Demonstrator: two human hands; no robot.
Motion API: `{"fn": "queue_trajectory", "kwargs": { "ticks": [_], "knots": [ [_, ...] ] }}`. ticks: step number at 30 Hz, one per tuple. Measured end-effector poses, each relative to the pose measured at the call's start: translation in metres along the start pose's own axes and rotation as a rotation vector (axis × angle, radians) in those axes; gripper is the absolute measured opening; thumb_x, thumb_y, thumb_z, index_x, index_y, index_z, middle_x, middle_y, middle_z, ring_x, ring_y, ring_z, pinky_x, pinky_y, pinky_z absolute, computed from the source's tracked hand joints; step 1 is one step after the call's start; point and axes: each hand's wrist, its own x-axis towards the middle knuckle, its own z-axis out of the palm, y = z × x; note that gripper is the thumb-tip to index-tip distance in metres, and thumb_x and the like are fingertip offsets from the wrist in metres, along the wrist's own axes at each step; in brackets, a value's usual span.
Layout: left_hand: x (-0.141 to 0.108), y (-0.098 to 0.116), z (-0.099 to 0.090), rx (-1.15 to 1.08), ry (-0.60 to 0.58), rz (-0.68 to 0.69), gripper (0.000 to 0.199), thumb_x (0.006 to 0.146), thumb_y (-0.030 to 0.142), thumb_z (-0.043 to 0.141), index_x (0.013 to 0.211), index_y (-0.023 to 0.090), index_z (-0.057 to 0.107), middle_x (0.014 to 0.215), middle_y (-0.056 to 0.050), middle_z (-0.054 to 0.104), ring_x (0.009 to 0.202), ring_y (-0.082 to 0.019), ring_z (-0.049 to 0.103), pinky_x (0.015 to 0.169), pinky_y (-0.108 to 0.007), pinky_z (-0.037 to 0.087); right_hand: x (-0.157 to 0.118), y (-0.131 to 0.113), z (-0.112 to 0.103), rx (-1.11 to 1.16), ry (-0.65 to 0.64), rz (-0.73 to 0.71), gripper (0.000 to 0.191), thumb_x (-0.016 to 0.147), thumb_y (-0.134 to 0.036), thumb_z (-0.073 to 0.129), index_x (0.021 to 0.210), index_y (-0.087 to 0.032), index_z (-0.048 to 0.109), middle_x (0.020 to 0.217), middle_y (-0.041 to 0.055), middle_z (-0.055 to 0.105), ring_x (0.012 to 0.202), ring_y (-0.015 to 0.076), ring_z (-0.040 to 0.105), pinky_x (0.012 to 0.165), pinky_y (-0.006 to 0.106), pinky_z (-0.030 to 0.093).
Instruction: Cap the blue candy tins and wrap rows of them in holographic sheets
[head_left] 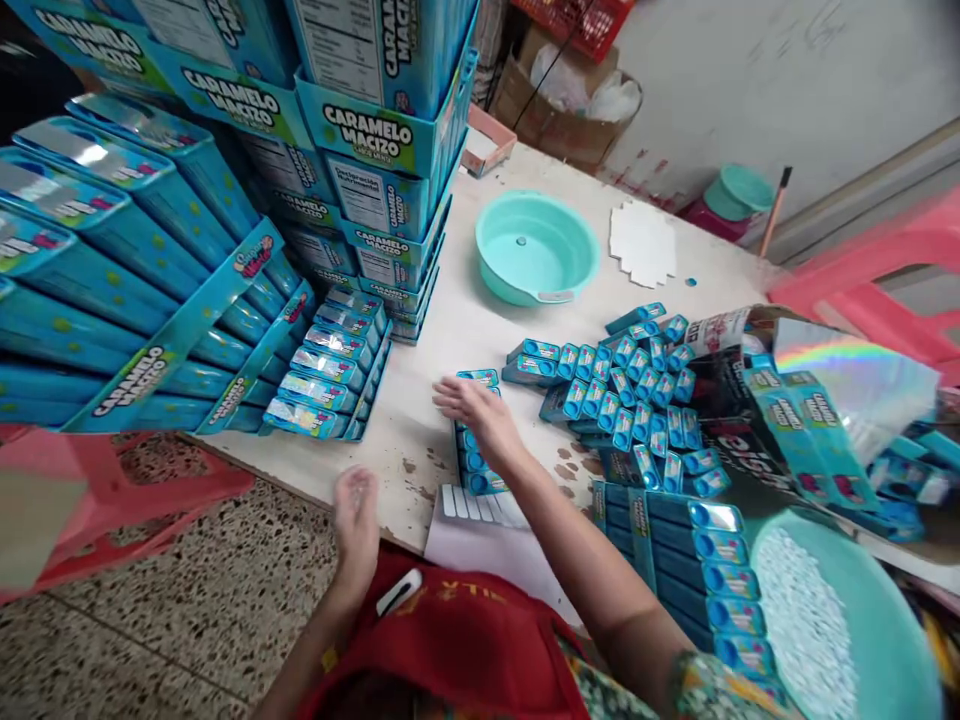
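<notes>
My right hand point(480, 420) is held flat over a short row of blue candy boxes point(480, 470), fingers stretched out to the left with nothing in them. It hides part of that row, and I cannot tell whether it touches the boxes. Near the table's front edge, my left hand point(356, 515) is slightly blurred, its fingers extended and no object visible in it. Just in front of my body lies a white sheet with slots or folds point(476, 505), touching the near end of the row.
Tall stacks of blue candy display cartons point(382, 130) stand at the left. A turquoise basin point(536, 250) sits at the back beside a white cardboard cutout point(643, 245). Loose blue boxes point(622, 390) pile up on the right, near a tub of white candies point(802, 620).
</notes>
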Motion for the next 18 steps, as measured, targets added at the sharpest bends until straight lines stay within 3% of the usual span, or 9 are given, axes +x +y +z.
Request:
{"fn": "queue_trajectory", "kwargs": {
  "ticks": [3,6,8,10,12,14,16,18],
  "knots": [
    [-0.008,-0.008,0.026,0.085,-0.529,-0.243,0.048,0.076,0.059,0.051,0.105,0.02,0.057,0.105,-0.009,0.06,0.099,-0.025,0.056,0.087,-0.038,0.043,-0.064,-0.004,-0.063,-0.224,0.33,-0.067,0.039,0.08,-0.051,0.054,0.098,-0.018,0.064,0.099,0.0083,0.067,0.094,0.0227,0.061,0.087,0.039,0.045],
    [-0.002,-0.005,0.046,0.111,-0.837,-0.313,0.052,0.074,0.057,0.056,0.109,0.019,0.058,0.107,-0.01,0.061,0.103,-0.027,0.055,0.09,-0.038,0.041,-0.11,0.023,-0.116,-0.515,0.592,0.037,0.04,0.073,-0.053,0.06,0.092,-0.018,0.065,0.097,0.0091,0.067,0.092,0.024,0.059,0.086,0.039,0.043],
    [0.001,-0.006,0.048,0.076,-1.008,-0.298,0.056,0.072,0.048,0.064,0.119,0.02,0.053,0.11,-0.009,0.061,0.106,-0.025,0.054,0.094,-0.037,0.037,-0.131,0.049,-0.141,-0.589,0.638,0.168,0.043,0.069,-0.055,0.061,0.087,-0.017,0.066,0.094,0.0092,0.067,0.089,0.0253,0.058,0.086,0.04,0.042],
    [-0.001,-0.009,0.04,0.023,-1.161,-0.328,0.066,0.07,0.038,0.069,0.129,0.023,0.045,0.113,-0.008,0.061,0.107,-0.023,0.054,0.095,-0.036,0.036,-0.147,0.07,-0.154,-0.596,0.584,0.311,0.041,0.068,-0.057,0.059,0.076,-0.018,0.067,0.084,0.0077,0.068,0.086,0.0261,0.059,0.084,0.04,0.042],
    [-0.006,-0.014,0.026,-0.013,-1.245,-0.384,0.077,0.067,0.03,0.071,0.135,0.025,0.036,0.114,-0.007,0.06,0.108,-0.021,0.054,0.095,-0.035,0.036,-0.158,0.084,-0.158,-0.583,0.493,0.402,0.04,0.068,-0.057,0.057,0.068,-0.019,0.067,0.075,0.0061,0.068,0.082,0.0264,0.059,0.082,0.04,0.042],
    [-0.014,-0.019,0.013,-0.033,-1.268,-0.437,0.089,0.065,0.024,0.073,0.141,0.026,0.026,0.112,-0.007,0.061,0.105,-0.02,0.056,0.095,-0.035,0.037,-0.167,0.091,-0.156,-0.552,0.445,0.386,0.038,0.068,-0.055,0.057,0.068,-0.019,0.067,0.075,0.0056,0.068,0.081,0.026,0.059,0.081,0.04,0.042],
    [-0.023,-0.022,0.004,-0.054,-1.258,-0.459,0.098,0.063,0.02,0.073,0.143,0.027,0.018,0.108,-0.007,0.063,0.101,-0.019,0.058,0.093,-0.035,0.038,-0.174,0.094,-0.153,-0.482,0.52,0.308,0.033,0.064,-0.05,0.064,0.074,-0.018,0.068,0.077,0.0055,0.068,0.079,0.025,0.059,0.078,0.038,0.044],
    [-0.032,-0.025,-0.001,-0.075,-1.249,-0.447,0.098,0.06,0.016,0.074,0.142,0.025,0.022,0.105,-0.007,0.064,0.096,-0.02,0.059,0.091,-0.036,0.039,-0.179,0.094,-0.15,-0.383,0.686,0.241,0.032,0.056,-0.041,0.072,0.077,-0.018,0.067,0.074,0.0049,0.066,0.073,0.0234,0.06,0.07,0.035,0.047]
  ]
}}
